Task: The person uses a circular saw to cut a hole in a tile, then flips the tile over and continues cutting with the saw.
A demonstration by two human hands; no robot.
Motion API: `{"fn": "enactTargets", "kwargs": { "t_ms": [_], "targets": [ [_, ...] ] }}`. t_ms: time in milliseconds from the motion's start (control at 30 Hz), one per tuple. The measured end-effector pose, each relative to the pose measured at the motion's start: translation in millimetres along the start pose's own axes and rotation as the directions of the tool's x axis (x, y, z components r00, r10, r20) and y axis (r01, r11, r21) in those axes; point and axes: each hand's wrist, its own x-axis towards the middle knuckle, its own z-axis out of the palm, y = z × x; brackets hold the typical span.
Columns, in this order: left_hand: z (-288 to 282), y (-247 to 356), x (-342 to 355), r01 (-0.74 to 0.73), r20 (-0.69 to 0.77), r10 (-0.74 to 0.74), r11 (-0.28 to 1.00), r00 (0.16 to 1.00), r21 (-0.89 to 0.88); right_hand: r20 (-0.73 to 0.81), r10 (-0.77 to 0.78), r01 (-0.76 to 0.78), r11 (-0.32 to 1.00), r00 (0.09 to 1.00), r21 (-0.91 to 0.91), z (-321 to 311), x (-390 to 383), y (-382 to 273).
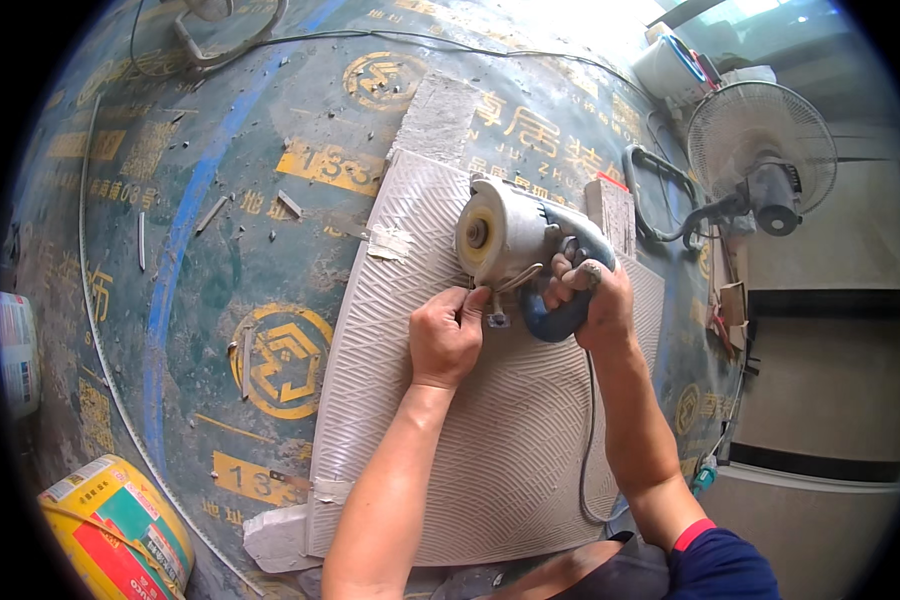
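One yellow bucket (120, 530): eight o'clock, contents hidden
Right hand (602, 296): closed round circular saw (520, 228)
Left hand (445, 338): curled; can't tell what it grips

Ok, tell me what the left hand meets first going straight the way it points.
The left hand would likely meet the saw, just beyond its fingers; whether they already touch is unclear.

Bare left hand (445, 338): fingers curled, thumb against forefinger. Bare right hand (602, 298): dusty-fingered, curled in a grip. Left forearm (398, 480) and right forearm (638, 420) bare, converging forward.
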Motion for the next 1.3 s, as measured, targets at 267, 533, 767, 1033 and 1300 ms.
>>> {"fn": "enactTargets", "kwargs": {
  "t_ms": [267,533,767,1033,1300],
  "targets": [
    [3,-7,0,-0.066,-0.043,0.066,0.998,0.997,0.011,0.128,-0.018,0.029,0.996,0.992,-0.088,-5,12,-1],
    [2,6,6,-0.245,-0.035,0.247,0.968,0.968,0.062,0.046,0.001,0.002,0.997,0.999,-0.08,-6,10,2],
    [1,5,5,-0.252,-0.003,0.252,0.967,0.968,0.025,0.03,-0.023,0.026,0.994,0.999,-0.107,-3,3,-5],
    [4,4,3,-0.279,-0.069,0.284,0.957,0.956,0.077,0.095,0.003,0.004,0.997,0.996,-0.074,-9,13,0],
    [9,8,3,-0.25,-0.015,0.254,0.96,0.967,0.127,0.003,-0.023,0.024,0.997,1.0,-0.068,-16,4,0]
  ]
}}
